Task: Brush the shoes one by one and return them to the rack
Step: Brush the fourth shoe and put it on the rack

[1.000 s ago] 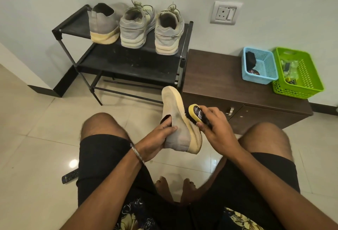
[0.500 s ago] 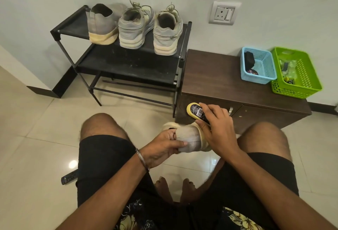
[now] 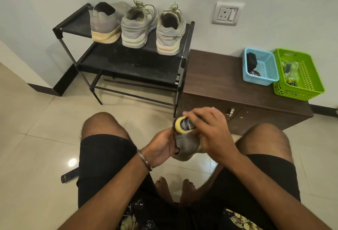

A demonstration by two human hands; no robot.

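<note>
Four shoes in view. One grey shoe (image 3: 186,147) held between the knees, above the tiled floor (image 3: 33,138), gripped at its opening by the left hand (image 3: 162,145) with fingers curled round the collar. Yellow-backed shoe brush (image 3: 184,125) pressed on top of that shoe, clasped by the right hand (image 3: 210,130), fingers wrapped over its back. Dark printed label on the brush, too small to read.

Three shoes on the top shelf of the black shoe rack (image 3: 128,66), heels facing out: one grey slip-on shoe with a yellowed sole (image 3: 104,23) at the left, then two grey laced sneakers (image 3: 136,26) (image 3: 169,32) side by side, nearly touching. Lower rack shelf bare but dusty.

Brown wooden cabinet (image 3: 219,83) just beside the rack on the right, carrying two baskets that touch each other: one blue basket (image 3: 265,72) with a black item and a round tin inside, lettering unreadable; one green basket (image 3: 307,76) with small packets, contents unclear.

One white wall socket (image 3: 227,12) above the cabinet. One black remote control (image 3: 70,174) on the floor beside the left thigh. One metal bracelet (image 3: 144,159) on the left wrist.
</note>
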